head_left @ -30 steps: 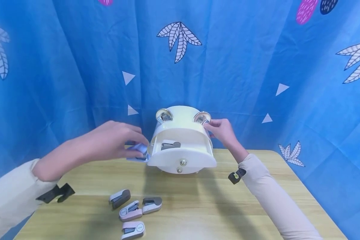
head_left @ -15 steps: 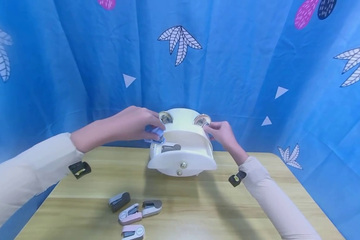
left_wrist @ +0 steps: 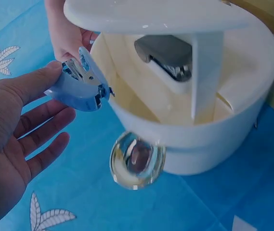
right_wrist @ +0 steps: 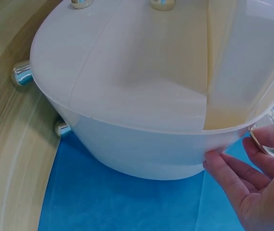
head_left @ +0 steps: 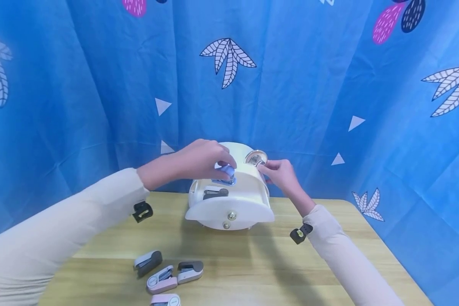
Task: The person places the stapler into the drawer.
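Note:
In the head view my left hand (head_left: 199, 159) holds a light blue mini stapler (head_left: 225, 175) over the pulled-out drawer (head_left: 229, 211) of a rounded white storage box (head_left: 235, 148). The left wrist view shows that stapler between thumb and fingers, its top arm raised, just outside the box's rim from that side. A grey-and-white stapler (left_wrist: 163, 50) lies inside the drawer at its left. My right hand (head_left: 282, 173) pinches the edge of the shiny round ear (head_left: 256, 157) on the box's right side, with other fingertips against the wall (right_wrist: 185, 154). My left hand hides the other ear in the head view.
Several staplers lie on the wooden table (head_left: 290, 238) at front left: a grey one (head_left: 148, 262), a pink-and-white one (head_left: 162, 280), a white-and-grey one (head_left: 190, 272) and another pink one (head_left: 165, 300) cut by the frame. A blue curtain (head_left: 298, 106) hangs behind.
My left hand has carried the blue stapler rightward, from beside the drawer's left edge to over the drawer. My right hand keeps its place on the ear.

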The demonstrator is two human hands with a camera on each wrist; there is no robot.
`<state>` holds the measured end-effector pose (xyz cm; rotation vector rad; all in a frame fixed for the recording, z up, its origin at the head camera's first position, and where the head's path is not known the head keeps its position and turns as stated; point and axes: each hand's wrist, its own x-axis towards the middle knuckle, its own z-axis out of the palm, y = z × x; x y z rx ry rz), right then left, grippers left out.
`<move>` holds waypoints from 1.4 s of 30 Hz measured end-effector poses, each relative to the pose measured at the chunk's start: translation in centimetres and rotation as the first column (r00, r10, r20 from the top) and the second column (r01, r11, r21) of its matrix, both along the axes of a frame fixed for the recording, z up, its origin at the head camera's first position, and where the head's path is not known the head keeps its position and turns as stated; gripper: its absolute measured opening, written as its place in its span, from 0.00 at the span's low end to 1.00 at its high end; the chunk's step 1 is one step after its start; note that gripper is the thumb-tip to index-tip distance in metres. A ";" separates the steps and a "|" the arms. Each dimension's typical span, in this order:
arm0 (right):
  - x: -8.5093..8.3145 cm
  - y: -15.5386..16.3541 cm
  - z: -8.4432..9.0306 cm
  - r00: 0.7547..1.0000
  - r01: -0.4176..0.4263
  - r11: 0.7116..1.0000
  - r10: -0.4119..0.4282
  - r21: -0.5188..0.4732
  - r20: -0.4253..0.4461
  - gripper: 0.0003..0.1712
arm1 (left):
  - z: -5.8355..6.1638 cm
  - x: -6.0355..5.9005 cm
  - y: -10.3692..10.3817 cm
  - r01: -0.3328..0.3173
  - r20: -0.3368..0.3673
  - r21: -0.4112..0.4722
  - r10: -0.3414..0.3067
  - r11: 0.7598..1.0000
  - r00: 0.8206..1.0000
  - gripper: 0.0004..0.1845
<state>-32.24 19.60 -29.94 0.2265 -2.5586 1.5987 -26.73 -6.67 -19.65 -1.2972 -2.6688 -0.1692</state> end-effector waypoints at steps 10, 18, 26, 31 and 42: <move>0.0 0.0 0.0 1.000 -0.016 0.999 0.017 0.029 -0.008 0.16 | -1.4 -1.9 3.1 0.009 0.065 0.000 -0.009 1.000 0.998 0.14; 0.0 0.0 0.0 0.999 -0.028 0.999 0.029 0.030 -0.036 0.16 | -2.1 -2.9 4.6 -0.008 0.080 -0.041 0.011 0.999 0.997 0.14; 0.2 0.0 0.0 0.998 -0.034 0.999 0.036 0.041 -0.051 0.16 | -2.9 -2.8 5.1 -0.004 0.088 -0.107 0.013 0.994 0.996 0.14; 0.2 0.3 -0.2 0.997 -0.035 0.998 0.039 0.058 -0.061 0.17 | -3.3 -2.7 5.4 0.017 0.068 -0.104 -0.010 0.994 0.998 0.11; 0.2 0.6 -0.3 0.997 -0.039 0.999 0.041 0.033 -0.068 0.18 | -3.4 -2.6 6.0 0.019 0.051 -0.100 -0.014 0.995 0.999 0.13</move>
